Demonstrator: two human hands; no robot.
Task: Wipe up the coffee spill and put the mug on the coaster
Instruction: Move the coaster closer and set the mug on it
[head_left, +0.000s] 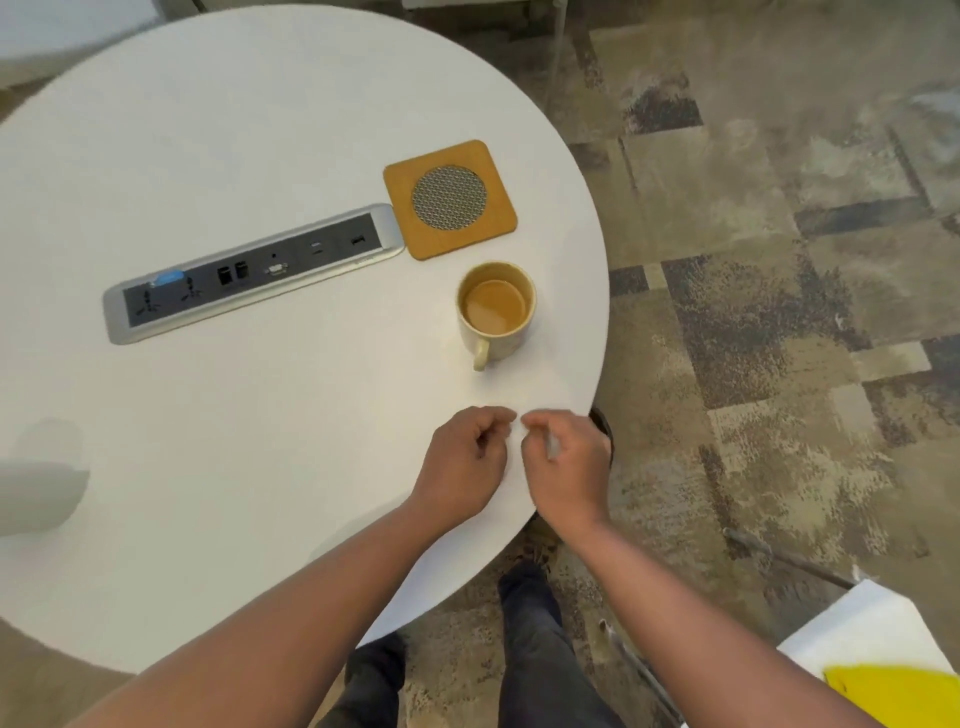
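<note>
While the head camera looks steeply down, a round white table (218, 467) fills the left and middle of the frame, its curved edge running down the right of centre. In the upper middle lies a square cork-coloured coaster (450, 199) with a grey mesh disc in its centre, one corner just beside the right end of a silver power and data strip (253, 273) set slantwise in the tabletop; the strip carries sockets, ports and a small blue sticker near its left end, and any writing on it is too small to read. Just below the coaster, apart from it, the pale yellow mug (496, 310) stands upright on the bare table, holding light brown coffee, its handle pointing toward the bottom of the frame. No spill can be made out on the white surface. Below the mug, near the table's edge, the left hand (464, 460) and the right hand (567, 462) sit close together, each with fingers curled and thumb meeting fingertips as if pinching something thin and white between them; what it is cannot be told against the tabletop. A blurred pale shape (41, 478) sits at the left edge. Patchy brown and grey carpet (779, 260) fills the right, dark trouser legs (530, 649) show at the bottom centre, and a white and yellow thing (893, 675) lies in the lower right corner.
</note>
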